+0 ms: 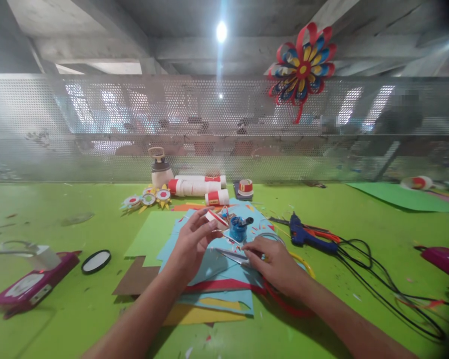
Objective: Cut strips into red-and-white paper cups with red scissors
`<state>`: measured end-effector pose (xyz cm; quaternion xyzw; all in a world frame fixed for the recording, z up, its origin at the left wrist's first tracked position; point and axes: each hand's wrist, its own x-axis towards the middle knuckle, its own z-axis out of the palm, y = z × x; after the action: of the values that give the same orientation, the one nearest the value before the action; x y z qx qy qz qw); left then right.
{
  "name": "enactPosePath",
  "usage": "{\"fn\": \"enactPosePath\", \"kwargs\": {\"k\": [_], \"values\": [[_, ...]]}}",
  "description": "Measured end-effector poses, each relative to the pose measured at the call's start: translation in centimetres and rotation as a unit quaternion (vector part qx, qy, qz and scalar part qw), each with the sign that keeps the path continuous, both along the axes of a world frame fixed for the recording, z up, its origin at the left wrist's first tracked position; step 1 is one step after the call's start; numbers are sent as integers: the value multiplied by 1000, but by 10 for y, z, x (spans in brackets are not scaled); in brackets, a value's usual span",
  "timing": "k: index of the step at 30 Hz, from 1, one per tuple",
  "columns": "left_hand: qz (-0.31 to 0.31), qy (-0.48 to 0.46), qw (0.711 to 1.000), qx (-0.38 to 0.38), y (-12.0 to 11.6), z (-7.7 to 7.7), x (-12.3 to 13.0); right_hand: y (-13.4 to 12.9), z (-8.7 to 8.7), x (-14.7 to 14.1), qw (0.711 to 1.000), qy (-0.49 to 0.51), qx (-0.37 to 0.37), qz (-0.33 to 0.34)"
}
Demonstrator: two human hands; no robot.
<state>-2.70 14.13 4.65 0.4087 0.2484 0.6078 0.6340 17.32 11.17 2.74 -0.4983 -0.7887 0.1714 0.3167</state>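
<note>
Between the thumb and fingers of my left hand point(194, 239) is a white paper cup piece point(216, 220) with a red edge, tilted. My right hand point(271, 262) has its fingers closed beside the scissors point(234, 256), whose blades point left over light blue paper point(213, 271); the fingers' hold on them is partly hidden. Just beyond my hands stands a small blue jar point(238, 229) with a dark object across its top.
A blue glue gun point(310, 238) with black cables lies right. Stacked paper cups point(198, 187), flower-like discs point(148, 198) and a spray bottle point(160, 172) sit behind. At left are a magenta power strip point(37, 284) and a black-rimmed disc point(96, 262).
</note>
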Motion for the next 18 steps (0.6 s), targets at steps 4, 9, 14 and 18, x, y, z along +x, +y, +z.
{"fn": "enactPosePath", "kwargs": {"k": [4,9,14,18], "values": [[-46,-35,997,-59,3,1,-2,3,0,0,1000,-12,8,1],[-69,-75,991,-83,4,3,-4,4,-1,0,1000,-16,2,-5],[-75,-72,991,-89,4,4,-5,4,-1,1,1000,-19,-1,-6],[-68,-68,991,-88,5,5,-6,6,-3,2,1000,-23,2,-3]]}}
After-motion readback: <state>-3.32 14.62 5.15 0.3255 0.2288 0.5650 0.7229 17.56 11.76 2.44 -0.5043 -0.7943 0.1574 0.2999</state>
